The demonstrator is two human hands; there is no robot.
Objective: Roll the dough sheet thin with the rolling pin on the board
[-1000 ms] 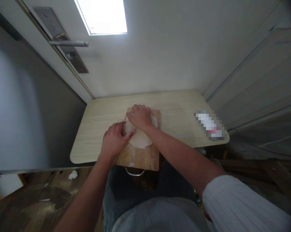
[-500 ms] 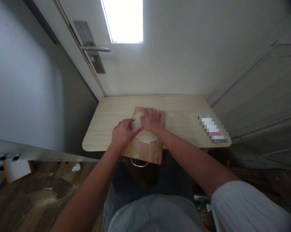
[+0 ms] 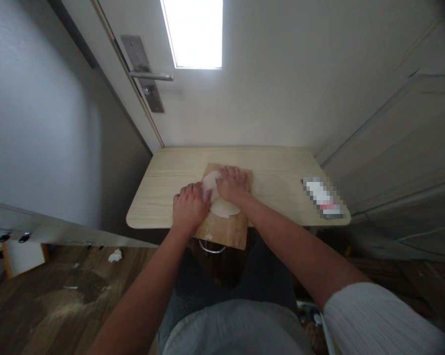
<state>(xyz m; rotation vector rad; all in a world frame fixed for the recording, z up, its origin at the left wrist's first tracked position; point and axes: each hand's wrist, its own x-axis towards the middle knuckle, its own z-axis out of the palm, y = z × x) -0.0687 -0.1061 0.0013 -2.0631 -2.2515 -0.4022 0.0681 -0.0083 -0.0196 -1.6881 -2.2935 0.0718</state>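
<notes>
A thin, pale round sheet of dough lies on a wooden board. My left hand rests at the dough's left edge, its thumb over the dough and its fingers apart. On the far right part of the sheet lies my right hand, fingers spread over it and thumb near the middle. Part of the dough is hidden under both hands. White, flour-like traces show on the near end of the board, which juts past the table's front edge.
The board sits on a small light-wood table against a white door with a metal handle. A blurred-out, phone-like object lies at the table's right end. Below the board shows a curved metal handle. Crumpled white paper is on the floor.
My left hand has turned, its thumb swinging up and away from me along the dough. My right hand has hardly moved. The view has shifted slightly.
</notes>
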